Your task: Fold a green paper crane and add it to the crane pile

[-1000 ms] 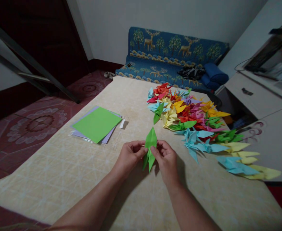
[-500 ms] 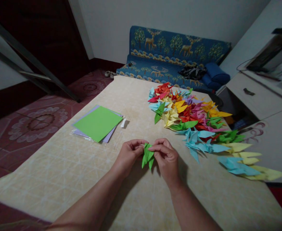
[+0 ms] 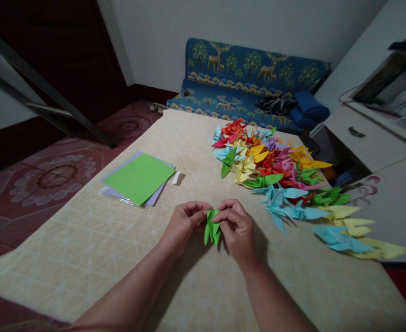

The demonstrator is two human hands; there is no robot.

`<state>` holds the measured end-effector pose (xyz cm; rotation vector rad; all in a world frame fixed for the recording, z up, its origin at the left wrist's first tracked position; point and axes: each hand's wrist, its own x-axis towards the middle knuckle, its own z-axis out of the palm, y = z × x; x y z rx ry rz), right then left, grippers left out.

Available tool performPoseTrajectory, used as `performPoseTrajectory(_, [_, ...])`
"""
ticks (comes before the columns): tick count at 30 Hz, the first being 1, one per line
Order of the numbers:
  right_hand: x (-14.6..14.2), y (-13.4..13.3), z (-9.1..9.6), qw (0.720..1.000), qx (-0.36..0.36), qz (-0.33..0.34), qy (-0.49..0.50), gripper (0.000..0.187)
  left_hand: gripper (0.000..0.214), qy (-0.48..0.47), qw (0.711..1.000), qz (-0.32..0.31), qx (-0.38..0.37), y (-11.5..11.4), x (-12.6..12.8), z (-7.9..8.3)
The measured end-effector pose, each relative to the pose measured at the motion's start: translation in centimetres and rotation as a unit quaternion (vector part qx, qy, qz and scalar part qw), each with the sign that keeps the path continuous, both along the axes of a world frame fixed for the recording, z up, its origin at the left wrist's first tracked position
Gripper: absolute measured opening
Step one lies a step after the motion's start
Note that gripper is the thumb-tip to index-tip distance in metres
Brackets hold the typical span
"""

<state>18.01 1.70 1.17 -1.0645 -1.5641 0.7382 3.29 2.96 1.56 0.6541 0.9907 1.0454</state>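
Observation:
Between my two hands is a folded piece of green origami paper (image 3: 211, 228), its narrow points hanging down toward me. My left hand (image 3: 185, 223) pinches its upper left edge between thumb and fingers. On the other side my right hand (image 3: 238, 226) is closed on its upper right part, with thumb and forefinger on the paper. Fingertips cover some of the folds. To the left lies a stack of square sheets, a green sheet (image 3: 140, 177) on top of purple ones in clear wrapping. A heap of colourful paper cranes (image 3: 272, 161) spreads over the right side.
A patterned pale cloth covers the table (image 3: 85, 258). Beside the sheets lies a small white paper scrap (image 3: 176, 177). Beyond the table stands a blue sofa (image 3: 230, 87); a white cabinet (image 3: 372, 138) is at right and a metal ladder (image 3: 50, 87) at left.
The green folded paper has turned slightly in my fingers, its top edge now more level and its points hanging straighter. Both hands keep their pinch. The view has shifted very slightly.

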Motion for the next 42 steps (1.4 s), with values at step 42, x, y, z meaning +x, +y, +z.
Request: performPoseTrajectory(42, [0.0, 0.1, -0.4, 0.932, -0.259, -0.011, 0.252, 0.015, 0.024, 0.091, 0.986, 0.029, 0.138, -0.4, 0.3, 1.2])
